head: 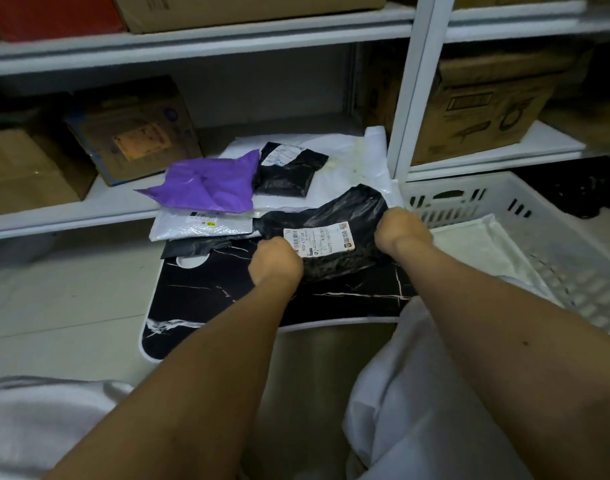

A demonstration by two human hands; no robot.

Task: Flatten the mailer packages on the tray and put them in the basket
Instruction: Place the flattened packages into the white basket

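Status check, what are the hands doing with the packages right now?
Left hand and right hand both grip the black mailer over the tray. Basket at right. Nothing in the way.

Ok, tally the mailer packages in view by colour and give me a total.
Black: 3, the held one, one at the back, one under the white mailer
Purple: 1
White: 1
Total: 5

The black marble-patterned tray (206, 299) sits on the pale floor (54, 292), bearing purple (206, 185), white (199, 228) and black mailers (286, 171).
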